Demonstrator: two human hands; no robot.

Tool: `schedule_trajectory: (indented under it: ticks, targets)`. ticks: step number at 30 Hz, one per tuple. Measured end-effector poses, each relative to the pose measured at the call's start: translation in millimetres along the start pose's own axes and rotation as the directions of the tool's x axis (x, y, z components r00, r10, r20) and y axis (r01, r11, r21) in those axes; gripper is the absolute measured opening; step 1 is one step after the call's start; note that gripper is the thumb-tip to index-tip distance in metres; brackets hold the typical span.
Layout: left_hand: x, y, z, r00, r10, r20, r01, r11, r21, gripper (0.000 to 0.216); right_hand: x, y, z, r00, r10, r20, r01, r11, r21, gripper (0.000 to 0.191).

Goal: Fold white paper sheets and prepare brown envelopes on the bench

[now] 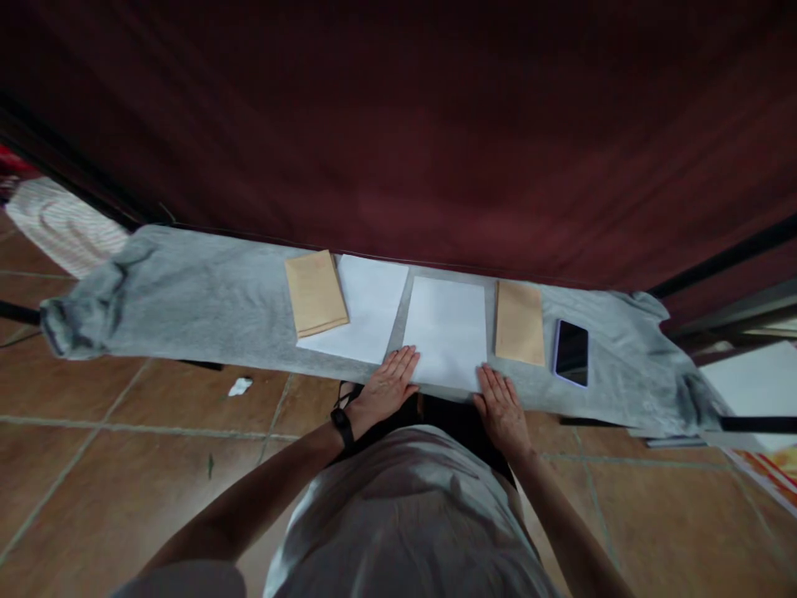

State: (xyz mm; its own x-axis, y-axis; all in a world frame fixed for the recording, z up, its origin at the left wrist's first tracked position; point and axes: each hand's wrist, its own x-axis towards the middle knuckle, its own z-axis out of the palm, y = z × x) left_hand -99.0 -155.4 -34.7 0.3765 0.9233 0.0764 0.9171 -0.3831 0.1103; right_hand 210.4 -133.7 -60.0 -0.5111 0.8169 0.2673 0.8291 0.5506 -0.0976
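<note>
Left hand [387,384] and right hand [501,407] lie flat and open on the near corners of the white sheet [446,332], gripping nothing.

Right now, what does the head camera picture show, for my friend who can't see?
The left hand and right hand rest flat on the near corners of a white paper sheet lying on a grey cloth. Left of it, a brown envelope overlaps a second white sheet; right of it lie another brown envelope and a smartphone.
</note>
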Motion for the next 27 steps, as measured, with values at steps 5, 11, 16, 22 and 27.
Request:
schedule_trajectory:
  ticks: [5, 11, 16, 22, 27]
  targets:
    - [-1.5, 0.0, -0.3, 1.0, 0.012, 0.027, -0.012, 1.0, 0.004, 0.067, -2.6, -1.8, -2.9, 1.0, 0.0, -0.03, 0.0, 1.0, 0.003, 0.064]
    - [-2.0, -0.8, -3.1, 0.999, 0.038, 0.036, -0.038, 0.999, 0.015, 0.064, 5.1, -12.6, 1.2, 0.996, -0.09, 0.014, 0.09, 0.995, 0.041, 0.058]
    - [-2.6, -3.5, -7.3, 0.996, 0.064, 0.055, -0.065, 0.998, 0.015, 0.06, 5.8, -0.8, 3.1, 0.992, -0.119, 0.028, 0.116, 0.989, 0.086, 0.054]
    - [-1.6, -1.9, -11.9, 0.998, 0.055, 0.027, -0.055, 0.998, 0.006, 0.057, 11.8, 11.6, 4.1, 0.994, -0.105, 0.004, 0.101, 0.968, 0.231, 0.05]
    - [1.2, -7.2, -12.0, 0.999, 0.034, -0.009, -0.034, 0.999, -0.014, 0.05, 16.6, 8.9, 1.2, 0.998, -0.058, 0.01, 0.052, 0.946, 0.321, 0.046]
